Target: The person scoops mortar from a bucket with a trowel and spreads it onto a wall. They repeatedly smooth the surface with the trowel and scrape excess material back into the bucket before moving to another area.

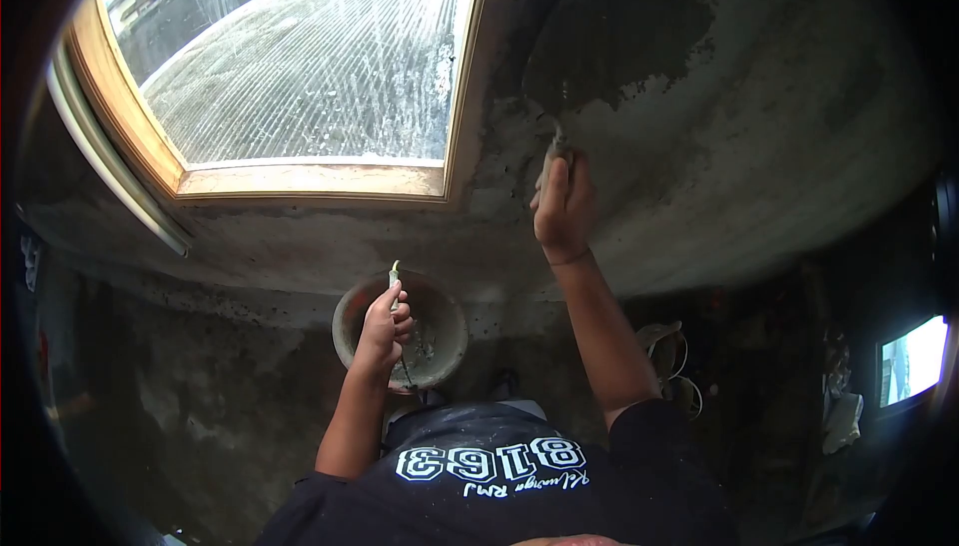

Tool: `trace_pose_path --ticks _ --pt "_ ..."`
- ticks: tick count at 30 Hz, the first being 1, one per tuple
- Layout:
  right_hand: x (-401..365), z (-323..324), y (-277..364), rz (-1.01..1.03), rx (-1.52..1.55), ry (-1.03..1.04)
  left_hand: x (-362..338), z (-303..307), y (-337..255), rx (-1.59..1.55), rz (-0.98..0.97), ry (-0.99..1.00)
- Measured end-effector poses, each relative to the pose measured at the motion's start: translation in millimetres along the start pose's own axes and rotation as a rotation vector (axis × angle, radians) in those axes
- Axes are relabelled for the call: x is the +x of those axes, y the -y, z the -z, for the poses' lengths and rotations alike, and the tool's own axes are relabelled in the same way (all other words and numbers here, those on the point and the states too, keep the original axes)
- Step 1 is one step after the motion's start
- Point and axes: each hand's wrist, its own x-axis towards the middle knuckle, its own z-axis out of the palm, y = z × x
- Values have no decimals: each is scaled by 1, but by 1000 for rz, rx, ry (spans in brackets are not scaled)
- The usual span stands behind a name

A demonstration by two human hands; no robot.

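My right hand point(565, 201) is raised to the grey wall at the right of the window, fingers wrapped round the handle of a trowel point(547, 171). Its metal neck points up to a dark, wet patch of mortar point(639, 41), and the blade blends into that dark area. Lower down, my left hand point(384, 331) is closed on a slim tool with a pale handle point(395, 276), whose end sticks up past the thumb. Beneath this hand stands a round basin point(452, 351) with grey residue inside; a thin dark part of the tool shows over it.
A wood-framed window point(315, 181) fills the upper left, with a pale pipe point(110, 156) along its left side. Near my right elbow is a pale object with round rims point(664, 346). At the far right are a whitish bundle point(844, 421) and a bright opening point(914, 361).
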Motion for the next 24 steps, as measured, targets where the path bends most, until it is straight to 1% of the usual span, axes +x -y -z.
trace_pose_path --ticks 3,5,6,8,9,11,12,14,15,17,18,20,21,23,24 --pt "4 -8 -23 13 -46 -21 3 0 0 3 13 6" --pt "-17 -8 -42 71 -165 -10 2 -2 -1 5 14 -11" --pt "-29 -6 -52 72 -165 -11 4 -2 -1 5 13 -10" --pt "-60 4 -64 -1 -210 78 4 -1 0 22 10 -5" --pt "-74 11 -65 2 -210 75 4 -1 0 23 7 -2" --pt "-89 21 -60 -152 -51 121 2 -2 -1 14 -2 -5" --pt "-88 23 -60 -148 -50 119 2 -2 -1 15 -5 -2" --pt "-77 26 -38 -188 53 54 5 -2 0 28 9 -16" --pt "-67 28 -31 -192 52 51 3 -2 0 31 13 -17" --pt "-31 26 -20 -60 39 51 1 -5 -3 22 22 1" --pt "-16 23 -13 -66 40 50 0 -5 -2 25 26 -2" --pt "6 15 -1 0 -12 32 1 -4 -2 15 21 27" --pt "8 11 -7 1 -11 33 0 -4 -2 15 20 27" --pt "8 1 -21 85 -181 -8 0 -4 -3 21 12 20" --pt "3 -1 -26 88 -180 -4 0 -4 -4 16 10 18"
